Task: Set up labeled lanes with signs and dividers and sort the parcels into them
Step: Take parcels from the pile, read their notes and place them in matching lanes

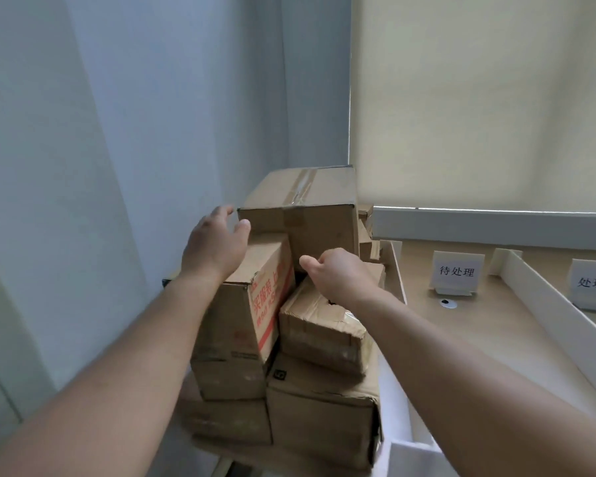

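Both hands closing in on the top box of the pile, centre of the frame

Going left to right: the left hand (217, 242) sits at the left near corner of the top box (303, 215), fingers spread and relaxed, thumb just touching the edge, not really gripping yet. The box runs away from the camera toward the upper middle, its long axis pointing back at the wall corner, so the hands bracket its near end. The right hand (338, 273) is lower, fingers curled under at the box's front face; can't tell if it's hooked on anything. Further right on the worktop (496, 325), the dividers (547, 297) and signs (457, 270) are already up, lanes waiting.
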The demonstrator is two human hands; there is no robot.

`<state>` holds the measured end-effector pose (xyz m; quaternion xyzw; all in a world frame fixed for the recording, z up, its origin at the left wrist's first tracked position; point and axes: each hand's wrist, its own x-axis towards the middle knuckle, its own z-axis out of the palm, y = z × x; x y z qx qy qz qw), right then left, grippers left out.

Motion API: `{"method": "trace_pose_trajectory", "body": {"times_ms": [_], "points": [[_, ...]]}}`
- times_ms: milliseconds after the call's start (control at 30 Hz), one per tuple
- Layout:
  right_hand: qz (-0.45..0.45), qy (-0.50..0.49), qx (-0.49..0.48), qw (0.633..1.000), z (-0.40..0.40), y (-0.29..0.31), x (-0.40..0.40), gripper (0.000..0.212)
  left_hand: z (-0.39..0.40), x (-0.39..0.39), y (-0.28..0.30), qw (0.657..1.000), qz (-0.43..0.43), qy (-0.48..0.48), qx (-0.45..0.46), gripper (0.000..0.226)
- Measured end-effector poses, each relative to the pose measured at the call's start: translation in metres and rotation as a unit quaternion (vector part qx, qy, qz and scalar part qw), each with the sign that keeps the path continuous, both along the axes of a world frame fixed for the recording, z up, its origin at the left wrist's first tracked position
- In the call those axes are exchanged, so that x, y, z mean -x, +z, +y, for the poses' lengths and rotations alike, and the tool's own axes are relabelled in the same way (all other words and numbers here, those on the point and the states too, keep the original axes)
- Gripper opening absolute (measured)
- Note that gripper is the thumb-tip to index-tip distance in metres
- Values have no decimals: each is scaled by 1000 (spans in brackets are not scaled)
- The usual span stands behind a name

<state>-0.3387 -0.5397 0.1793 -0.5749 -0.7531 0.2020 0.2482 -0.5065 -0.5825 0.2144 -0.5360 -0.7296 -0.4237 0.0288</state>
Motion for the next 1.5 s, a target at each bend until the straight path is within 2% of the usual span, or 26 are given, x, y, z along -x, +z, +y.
{"method": "trace_pose_trajectory", "body": {"times_ms": [167,333,400,500,667,767,833,933,1000,1067,1133,1200,1267,1367,1500], "points": [[75,27,96,992,7,-3,48,44,19,76,-14,979,19,97,177,54],[153,25,182,971,10,-6,75,53,27,98,-28,965,-61,74,243,43],[163,27,196,967,9,-7,82,54,27,105,-34,964,-116,53,235,33],[154,30,195,968,8,-9,90,50,21,112,-38,966,-144,65,204,29],[170,40,217,960,0,-6,93,41,6,116,-36,970,-152,93,164,35],[193,69,211,956,-5,0,91,35,-6,117,-33,967,-192,78,147,40],[208,100,181,956,-8,2,89,32,-17,114,-30,963,-232,53,129,34],[241,145,138,950,-10,0,83,48,-36,110,-23,950,-302,-8,76,31],[250,170,124,945,-13,-4,79,58,-51,106,-15,932,-357,-41,44,46],[289,191,141,927,-16,-6,75,48,-63,99,-8,910,-408,-63,33,63],[374,187,216,882,-20,-2,70,18,-72,93,-9,900,-429,-67,30,69],[424,178,274,845,-19,-1,65,46,-76,89,-17,893,-441,-74,37,71],[432,161,270,845,-12,-5,64,68,-77,89,-24,878,-471,-78,29,79],[410,121,242,871,-4,-17,62,76,-73,88,-25,867,-493,-74,13,80],[384,122,257,879,-5,-23,59,86,-66,77,-21,900,-427,-63,58,53]]}}
